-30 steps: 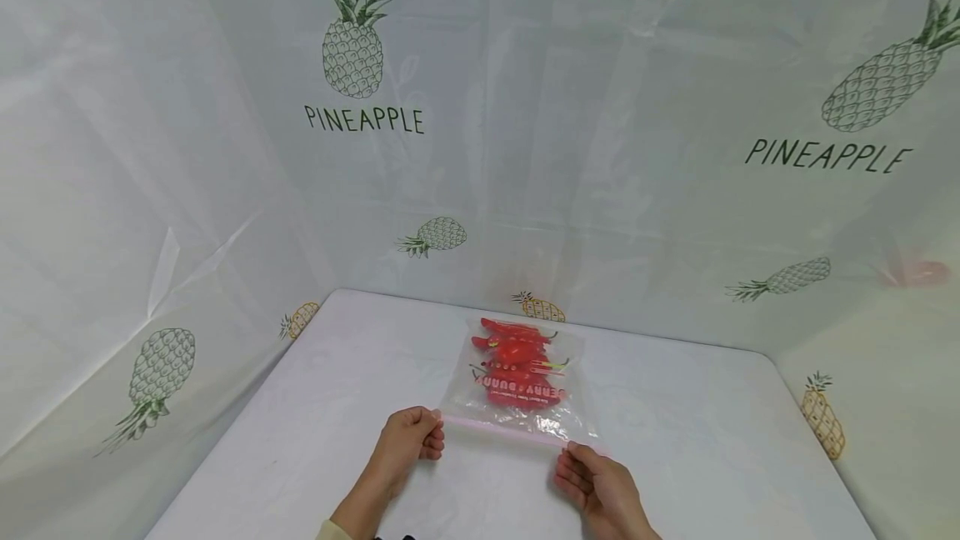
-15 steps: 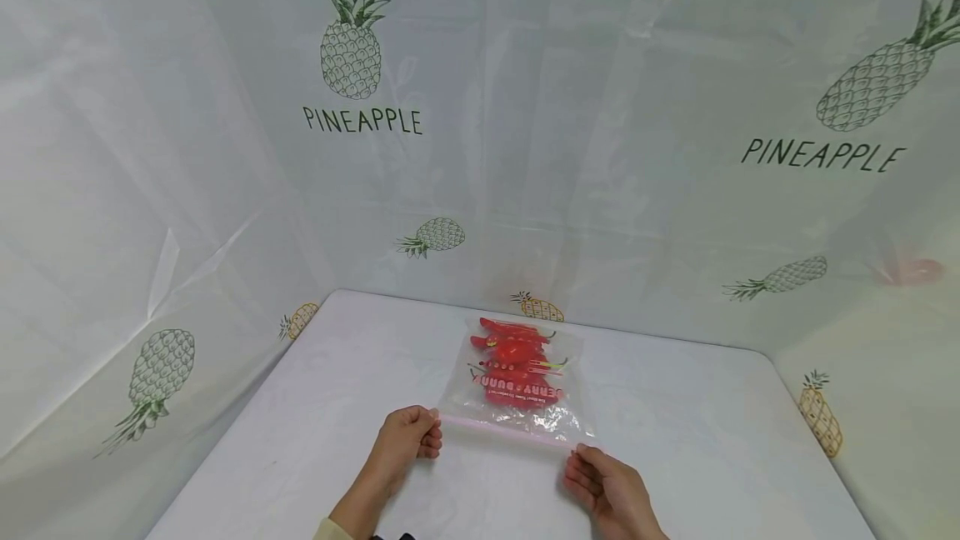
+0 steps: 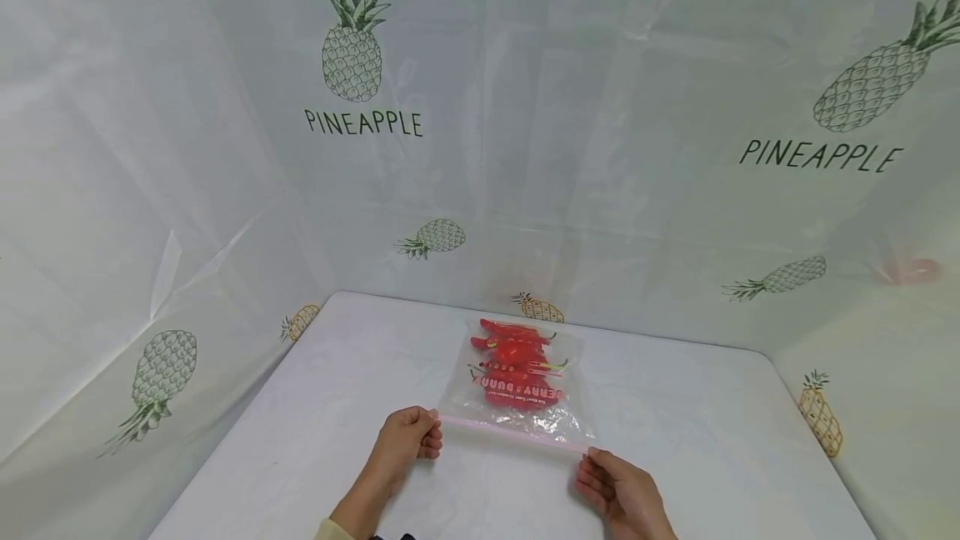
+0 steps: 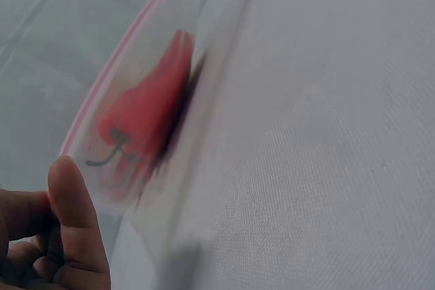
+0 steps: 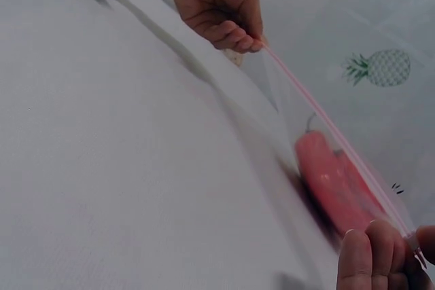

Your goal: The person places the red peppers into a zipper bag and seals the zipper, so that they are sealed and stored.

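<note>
A clear zip bag (image 3: pixel 457 394) with a pink zip strip and printed lettering lies on the white table, its zip side toward me. Several red peppers (image 3: pixel 517 352) with green stems show through the plastic. My left hand (image 3: pixel 405 442) pinches the left end of the zip between thumb and forefinger. At the right end of the strip, my right hand (image 3: pixel 618 486) pinches the zip, other fingers curled below. In the right wrist view the pink strip (image 5: pixel 319 106) runs taut between both hands. The left wrist view shows one red pepper (image 4: pixel 149 103) behind the raised zip edge.
The white table (image 3: pixel 360 357) has rounded far corners. A pale curtain (image 3: pixel 570 148) printed with pineapples hangs right behind it and along both sides.
My right hand has slid rightward along the zip strip to its right end. The left hand stays at the left end, and the bag has hardly moved.
</note>
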### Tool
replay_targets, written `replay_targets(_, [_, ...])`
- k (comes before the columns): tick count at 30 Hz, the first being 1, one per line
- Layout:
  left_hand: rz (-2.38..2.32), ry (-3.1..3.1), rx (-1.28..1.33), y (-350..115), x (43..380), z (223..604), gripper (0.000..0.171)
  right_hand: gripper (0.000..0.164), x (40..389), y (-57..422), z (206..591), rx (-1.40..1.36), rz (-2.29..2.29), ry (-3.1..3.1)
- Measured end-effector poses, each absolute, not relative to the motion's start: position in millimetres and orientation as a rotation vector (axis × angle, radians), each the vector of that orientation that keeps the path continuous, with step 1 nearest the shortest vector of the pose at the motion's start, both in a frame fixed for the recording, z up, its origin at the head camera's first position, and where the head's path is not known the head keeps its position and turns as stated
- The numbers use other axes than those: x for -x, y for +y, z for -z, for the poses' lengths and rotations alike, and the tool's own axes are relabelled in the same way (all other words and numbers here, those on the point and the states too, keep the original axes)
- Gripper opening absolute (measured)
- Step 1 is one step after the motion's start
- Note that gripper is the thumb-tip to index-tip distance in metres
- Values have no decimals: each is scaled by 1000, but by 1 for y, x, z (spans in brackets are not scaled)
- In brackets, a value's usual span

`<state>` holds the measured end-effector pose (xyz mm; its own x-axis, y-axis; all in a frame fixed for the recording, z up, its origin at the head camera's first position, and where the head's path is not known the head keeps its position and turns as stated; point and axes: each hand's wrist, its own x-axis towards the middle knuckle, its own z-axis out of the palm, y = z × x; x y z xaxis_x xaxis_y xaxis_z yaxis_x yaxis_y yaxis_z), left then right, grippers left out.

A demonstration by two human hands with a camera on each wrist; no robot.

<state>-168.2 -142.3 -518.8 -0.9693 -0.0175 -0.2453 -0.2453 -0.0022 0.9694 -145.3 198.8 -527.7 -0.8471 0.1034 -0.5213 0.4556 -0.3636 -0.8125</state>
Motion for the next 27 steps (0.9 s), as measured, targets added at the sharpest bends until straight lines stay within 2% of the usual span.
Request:
replay_targets(16, [-2095, 2083, 212, -142, 158, 518, 29, 23, 139, 205, 526, -794, 2266, 1655])
replay_targets(27, [-2046, 2072, 229, -145, 142, 526, 30, 17, 123, 215, 533, -658, 2229, 1649])
